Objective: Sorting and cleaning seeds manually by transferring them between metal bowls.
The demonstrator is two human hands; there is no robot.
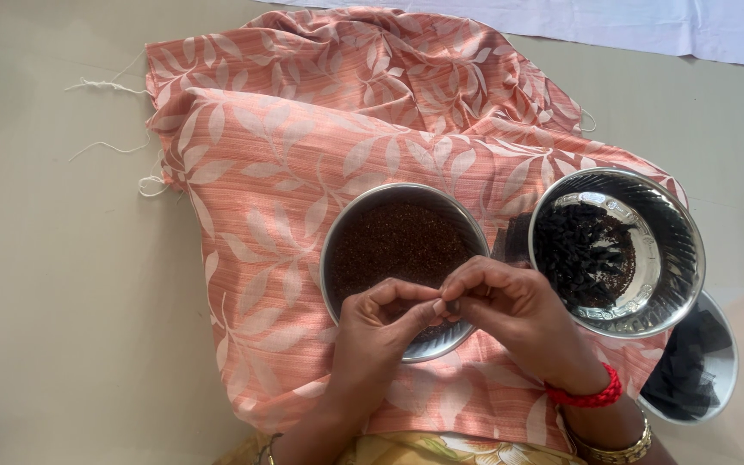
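Pinched between the fingertips of both hands, a small dark piece (451, 306) sits just above the near rim of the middle steel bowl (337, 258). Left hand (381, 331) and right hand (514, 314) meet there, fingers curled and pressed together on the piece; what it is exactly is too small to tell. The middle bowl holds a level fill of fine reddish-brown grains (398, 245). To its right, a tilted steel bowl (678, 250) holds a heap of black pieces (583, 250), and near it, at the right edge, a third steel dish (725, 379) carries more black material. Judging by the fill of the bowls, a good share of the work appears done, while the black heap suggests more is left. All bowls rest on a pink leaf-patterned cloth (269, 172), rumpled at the far side, spread over a plain beige surface (53, 301). Loose white threads (101, 86) lie at far left; a pale sheet (647, 21) crosses the far right corner.
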